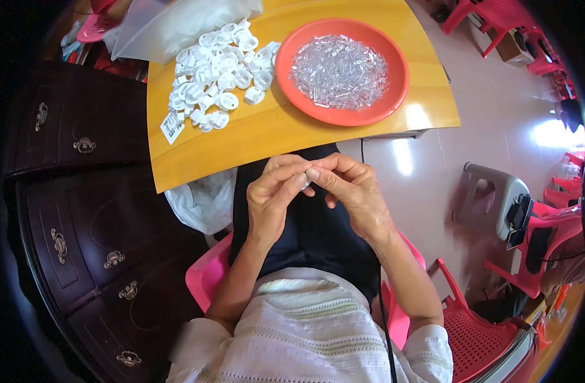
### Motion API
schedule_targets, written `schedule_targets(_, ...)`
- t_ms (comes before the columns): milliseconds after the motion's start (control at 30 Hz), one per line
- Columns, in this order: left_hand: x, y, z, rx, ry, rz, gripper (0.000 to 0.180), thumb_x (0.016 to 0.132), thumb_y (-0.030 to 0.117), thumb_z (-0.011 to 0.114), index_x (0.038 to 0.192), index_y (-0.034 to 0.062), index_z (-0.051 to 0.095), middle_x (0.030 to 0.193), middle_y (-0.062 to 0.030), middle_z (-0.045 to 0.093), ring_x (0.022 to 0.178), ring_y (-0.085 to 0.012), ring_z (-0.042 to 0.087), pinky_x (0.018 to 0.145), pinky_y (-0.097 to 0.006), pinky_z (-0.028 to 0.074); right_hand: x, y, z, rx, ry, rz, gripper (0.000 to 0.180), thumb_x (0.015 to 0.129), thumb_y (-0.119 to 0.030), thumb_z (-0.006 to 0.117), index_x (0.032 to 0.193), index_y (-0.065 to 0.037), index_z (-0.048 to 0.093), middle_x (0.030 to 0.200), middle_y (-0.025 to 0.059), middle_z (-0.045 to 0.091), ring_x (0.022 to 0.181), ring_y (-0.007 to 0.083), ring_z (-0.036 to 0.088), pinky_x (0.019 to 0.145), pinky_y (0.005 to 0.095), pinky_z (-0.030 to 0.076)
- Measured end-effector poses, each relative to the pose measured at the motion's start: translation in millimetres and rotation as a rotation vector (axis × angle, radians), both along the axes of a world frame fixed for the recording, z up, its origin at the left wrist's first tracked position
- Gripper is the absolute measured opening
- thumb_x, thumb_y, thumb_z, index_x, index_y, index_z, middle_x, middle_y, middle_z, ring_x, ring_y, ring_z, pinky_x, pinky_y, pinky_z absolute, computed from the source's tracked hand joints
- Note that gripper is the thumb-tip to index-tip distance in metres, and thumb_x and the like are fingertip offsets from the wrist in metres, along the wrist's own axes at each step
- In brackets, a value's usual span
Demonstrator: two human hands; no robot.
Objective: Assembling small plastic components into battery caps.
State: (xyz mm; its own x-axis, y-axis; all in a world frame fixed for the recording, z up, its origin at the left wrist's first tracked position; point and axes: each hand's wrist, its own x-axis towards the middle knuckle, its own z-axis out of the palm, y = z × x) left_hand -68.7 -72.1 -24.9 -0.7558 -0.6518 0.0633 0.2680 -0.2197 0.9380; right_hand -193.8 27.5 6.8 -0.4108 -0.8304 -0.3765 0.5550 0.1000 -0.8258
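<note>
While seated at wooden table [254, 137], both hands raised together over lap, just below table's near edge. Left hand [274, 195] and right hand [353, 191] meeting fingertip to fingertip, pinched shut on small white plastic piece [304, 182]; only a sliver visible between thumbs and forefingers, shape not resolvable. Whether a second, clear part also held: cannot tell.

On table: heap of white plastic caps [219, 73], round and ring-like, at left; orange plate [395, 96] at right, filled with clear plastic bits [338, 70], short and tube-like. Small paper tag [171, 127] beside heap. Clear plastic bag [184, 25] at far edge; white bag [206, 204] hanging off near edge beside left wrist.

Handling estimate for held piece: very light, rigid moulded plastic, smooth, probably slippery; easily dropped into lap. Unlikely fragile, though thin edges may bend or snap if squeezed hard. Best taken by rim between thumb pad and forefinger pad, as currently held, with light pressure only.

Dark wooden cabinet [82, 242] at left, pink chairs [548, 249] at right.
</note>
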Motion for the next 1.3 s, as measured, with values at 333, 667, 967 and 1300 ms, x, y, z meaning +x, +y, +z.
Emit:
schedule_targets(333, -5, 0, 2, 0.133, -0.088, 0.065, 0.020, 0.090, -0.003, 0.060, 0.109, 0.0008, 0.067, 0.109, -0.0111, 0.059, 0.094, -0.0162, 0.060, 0.071, -0.028, 0.055, -2, 0, 3, 0.117, 0.221, -0.037, 0.017, 0.090, -0.019, 0.067, 0.095, -0.003, 0.067, 0.079, 0.0010, 0.063, 0.066, 0.0045, 0.054, 0.055, 0.0189, 0.042)
schedule_targets(667, 0, -3, 6, 0.226, -0.029, 0.043, 0.012, 0.093, 0.004, 0.058, 0.102, 0.0014, 0.065, 0.108, -0.0094, 0.061, 0.092, -0.0143, 0.059, 0.074, -0.028, 0.051, 3, -1, 7, -0.008, 0.505, -0.040, 0.013, 0.086, -0.011, 0.070, 0.091, 0.002, 0.067, 0.079, 0.0038, 0.060, 0.066, 0.0067, 0.054, 0.053, 0.0219, 0.043)
schedule_targets(967, 1, -2, 1, 0.353, 0.020, 0.017, 0.017, 0.095, 0.010, 0.056, 0.109, 0.0018, 0.062, 0.109, -0.0115, 0.063, 0.092, -0.0149, 0.060, 0.076, -0.029, 0.050, 10, -2, 9, 0.018, 0.199, -0.100, 0.013, 0.090, -0.012, 0.067, 0.094, 0.000, 0.065, 0.084, 0.0013, 0.064, 0.073, 0.0050, 0.058, 0.055, 0.0190, 0.047)
schedule_targets(1300, 16, -12, 7, 0.439, 0.020, -0.084, 0.047, 0.095, 0.007, 0.050, 0.140, 0.0000, 0.041, 0.132, -0.0166, 0.051, 0.111, -0.0170, 0.054, 0.093, -0.029, 0.046, 14, -1, 2, -0.075, 0.369, -0.108, 0.010, 0.088, -0.006, 0.066, 0.093, 0.001, 0.063, 0.088, 0.0045, 0.067, 0.079, 0.0084, 0.060, 0.064, 0.0225, 0.049)
